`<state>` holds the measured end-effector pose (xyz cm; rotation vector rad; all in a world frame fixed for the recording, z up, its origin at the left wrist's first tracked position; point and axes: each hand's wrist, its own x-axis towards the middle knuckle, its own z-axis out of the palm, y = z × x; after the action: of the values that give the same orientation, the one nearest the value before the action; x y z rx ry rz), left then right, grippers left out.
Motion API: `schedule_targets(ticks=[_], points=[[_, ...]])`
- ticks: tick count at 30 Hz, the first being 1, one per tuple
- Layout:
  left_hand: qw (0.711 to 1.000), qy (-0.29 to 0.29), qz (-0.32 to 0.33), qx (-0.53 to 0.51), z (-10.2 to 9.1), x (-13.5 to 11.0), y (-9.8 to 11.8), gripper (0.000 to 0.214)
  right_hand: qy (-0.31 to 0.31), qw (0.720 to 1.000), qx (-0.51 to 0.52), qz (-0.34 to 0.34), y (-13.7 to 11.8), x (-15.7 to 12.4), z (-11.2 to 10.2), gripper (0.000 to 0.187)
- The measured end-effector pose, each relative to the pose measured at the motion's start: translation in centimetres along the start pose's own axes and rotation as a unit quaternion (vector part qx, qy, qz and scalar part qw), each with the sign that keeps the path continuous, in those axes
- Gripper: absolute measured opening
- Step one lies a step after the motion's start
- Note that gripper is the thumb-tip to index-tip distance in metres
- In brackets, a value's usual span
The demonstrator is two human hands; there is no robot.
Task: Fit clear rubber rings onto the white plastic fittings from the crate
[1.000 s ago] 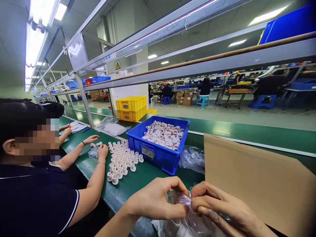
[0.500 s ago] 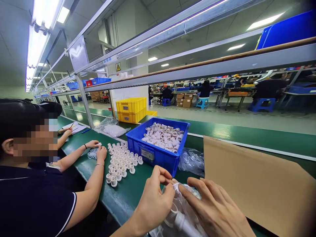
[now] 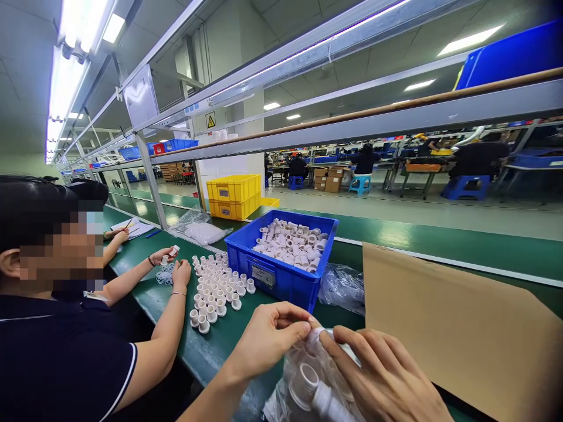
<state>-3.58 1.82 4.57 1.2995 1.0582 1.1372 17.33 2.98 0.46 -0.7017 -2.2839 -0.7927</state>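
Note:
My left hand (image 3: 269, 337) pinches the top edge of a clear plastic bag (image 3: 308, 375) at the front of the green bench. My right hand (image 3: 387, 378) grips the same bag edge from the right, fingers curled. Inside the bag lies a white plastic pipe fitting (image 3: 314, 392) with a round open end. Both hands meet at the bag's mouth, just in front of a blue bin (image 3: 281, 272).
The blue bin holds several white tube pieces (image 3: 292, 241). White caps (image 3: 217, 287) stand in rows beside it. A co-worker on the left holds a small piece (image 3: 169, 255). A cardboard sheet (image 3: 457, 328) leans at right; yellow crates (image 3: 233, 195) and more plastic bags (image 3: 343, 284) stand behind.
My hands have pulled the bag's mouth apart and shifted a little left, baring the white fitting inside. The co-worker has lifted a small piece off the bench.

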Motion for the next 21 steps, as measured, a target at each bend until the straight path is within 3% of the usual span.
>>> schedule_targets(ticks=[7, 14, 17, 21], points=[[1.0, 0.016, -0.001, 0.006, -0.1, 0.4, -0.9, 0.023, 0.003, 1.0, 0.011, -0.008, -0.5, 0.4, -0.5, 0.043], [0.999, 0.036, 0.011, -0.015, 0.9, 0.4, -1.0, 0.017, 0.035, 0.999, 0.027, -0.016, 0.0, 0.7, -0.5, 0.038], [0.999, 0.043, 0.026, 0.006, 1.1, 0.5, -1.1, 0.011, 0.028, 0.997, 0.077, -0.008, 0.6, 0.6, -1.0, 0.038], [0.994, 0.094, 0.036, 0.045, 0.6, 0.6, -2.0, 0.007, 0.015, 0.984, 0.178, 0.015, 1.6, 0.5, -1.7, 0.029]])
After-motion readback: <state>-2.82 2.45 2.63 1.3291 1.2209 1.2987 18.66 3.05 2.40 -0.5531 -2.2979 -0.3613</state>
